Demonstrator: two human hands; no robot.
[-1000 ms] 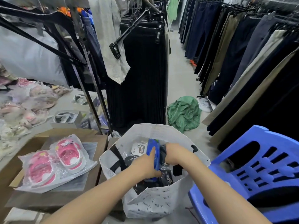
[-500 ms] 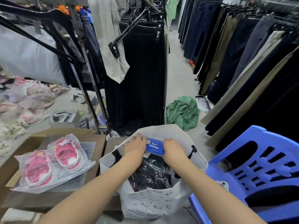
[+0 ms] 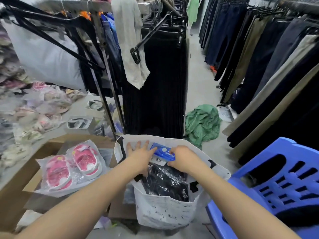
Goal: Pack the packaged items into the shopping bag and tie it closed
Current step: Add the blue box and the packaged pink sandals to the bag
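A white printed shopping bag [image 3: 165,213] stands open on the floor in front of me. Inside it lie black clothes in clear plastic [image 3: 165,183] and, toward the far side, a small blue packet [image 3: 163,152]. My right hand [image 3: 181,159] grips the packet's right end. My left hand [image 3: 139,156] rests flat inside the bag with its fingers spread, touching the packet's left edge and pressing against the bag's far wall. A plastic-wrapped pair of pink sandals [image 3: 72,166] lies outside the bag on cardboard to the left.
A blue plastic chair [image 3: 276,183] stands right beside the bag. Flattened cardboard boxes [image 3: 34,169] lie on the left. Racks of hanging trousers [image 3: 160,83] stand ahead and along the right. A green garment [image 3: 202,123] lies on the floor aisle.
The blue packet went from upright in the bag's middle to lying flat at the far side. My left hand let go of it and spread its fingers.
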